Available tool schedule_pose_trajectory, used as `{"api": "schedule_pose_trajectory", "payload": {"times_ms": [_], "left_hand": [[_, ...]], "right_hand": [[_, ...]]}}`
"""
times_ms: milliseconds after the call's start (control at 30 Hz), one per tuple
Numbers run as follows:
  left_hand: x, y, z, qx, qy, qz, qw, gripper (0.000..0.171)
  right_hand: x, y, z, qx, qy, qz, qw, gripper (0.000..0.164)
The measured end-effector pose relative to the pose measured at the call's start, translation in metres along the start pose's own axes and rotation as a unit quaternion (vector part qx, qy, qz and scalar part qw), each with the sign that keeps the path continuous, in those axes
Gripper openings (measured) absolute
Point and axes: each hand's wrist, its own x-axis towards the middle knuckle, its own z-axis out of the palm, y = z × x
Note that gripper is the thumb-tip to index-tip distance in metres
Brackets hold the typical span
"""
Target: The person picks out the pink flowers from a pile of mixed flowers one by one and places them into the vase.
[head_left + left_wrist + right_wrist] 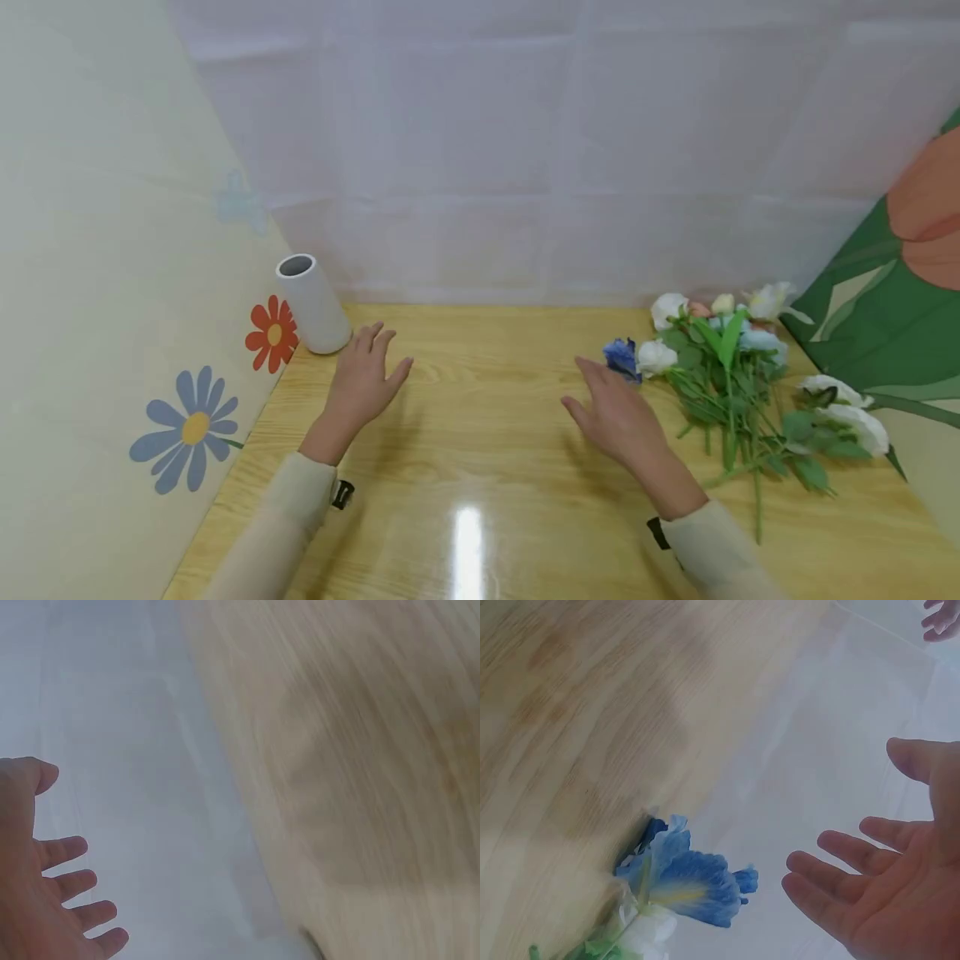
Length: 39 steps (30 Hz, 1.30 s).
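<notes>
Over the left part of the table, my left hand [363, 377] hovers with its fingers spread and nothing held. A white cylindrical vase [315, 310] stands just behind it, at the table's back left corner. My right hand [617, 412] is also bare, its fingers extended, above the table right of the middle. Closest to it lies a blue flower [622, 359], seen with its ruffled petals in the right wrist view beside the fingers [829, 881]. A white rose [657, 357] adjoins that bloom. In the left wrist view the left hand [45, 889] shows its separated fingers.
A heap of artificial flowers with green stems [731, 400] covers the table's right side. White blooms [855, 425] lie at its outer right. A pale curtain [480, 167] hangs behind the wooden table [480, 433], and floral-printed panels [90, 250] flank both sides.
</notes>
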Motion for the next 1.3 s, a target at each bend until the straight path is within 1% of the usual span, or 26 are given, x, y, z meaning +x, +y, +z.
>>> {"api": "schedule_pose_trajectory", "payload": {"times_ms": [133, 200, 300, 433, 533, 667, 800, 867, 933, 1000, 1067, 1167, 1300], "left_hand": [[0.004, -0.013, -0.008, -0.001, 0.019, -0.012, 0.9997, 0.061], [0.005, -0.020, -0.012, -0.009, 0.027, -0.023, 0.9993, 0.061], [0.006, -0.029, -0.017, -0.027, 0.047, -0.041, 0.9977, 0.061], [0.008, -0.038, -0.022, -0.056, 0.076, -0.065, 0.9934, 0.061], [0.011, -0.043, -0.023, -0.078, 0.086, -0.087, 0.9894, 0.061], [0.016, -0.055, -0.023, -0.094, 0.104, -0.112, 0.9838, 0.061], [0.022, -0.069, -0.024, -0.116, 0.129, -0.138, 0.9752, 0.061], [0.024, -0.075, -0.027, -0.122, 0.137, -0.156, 0.9706, 0.062], [0.027, -0.079, -0.030, -0.124, 0.139, -0.176, 0.9667, 0.065], [0.030, -0.083, -0.032, -0.127, 0.148, -0.195, 0.9612, 0.068], [0.033, -0.088, -0.034, -0.141, 0.154, -0.215, 0.9540, 0.071], [0.039, -0.095, -0.035, -0.177, 0.168, -0.243, 0.9389, 0.075], [0.044, -0.104, -0.037, -0.213, 0.170, -0.279, 0.9207, 0.081]], "right_hand": [[-0.009, 0.009, -0.004, 0.009, 0.003, 0.004, 1.000, 0.071], [-0.013, 0.013, -0.005, 0.010, 0.005, 0.002, 1.000, 0.070], [-0.019, 0.017, -0.009, 0.013, 0.006, 0.002, 1.000, 0.069], [-0.025, 0.022, -0.013, 0.011, 0.009, 0.006, 1.000, 0.073], [-0.029, 0.028, -0.015, 0.009, 0.011, 0.009, 1.000, 0.074], [-0.033, 0.033, -0.019, 0.009, 0.006, 0.018, 1.000, 0.072], [-0.037, 0.037, -0.021, 0.004, 0.007, 0.024, 1.000, 0.070], [-0.040, 0.039, -0.022, 0.000, 0.012, 0.024, 1.000, 0.070], [-0.041, 0.043, -0.023, 0.001, 0.014, 0.026, 1.000, 0.069], [-0.043, 0.047, -0.024, 0.001, 0.014, 0.029, 0.999, 0.069], [-0.044, 0.051, -0.024, 0.001, 0.012, 0.032, 0.999, 0.068], [-0.045, 0.058, -0.025, -0.002, 0.011, 0.039, 0.999, 0.068], [-0.049, 0.067, -0.027, -0.008, 0.004, 0.056, 0.998, 0.068]]}}
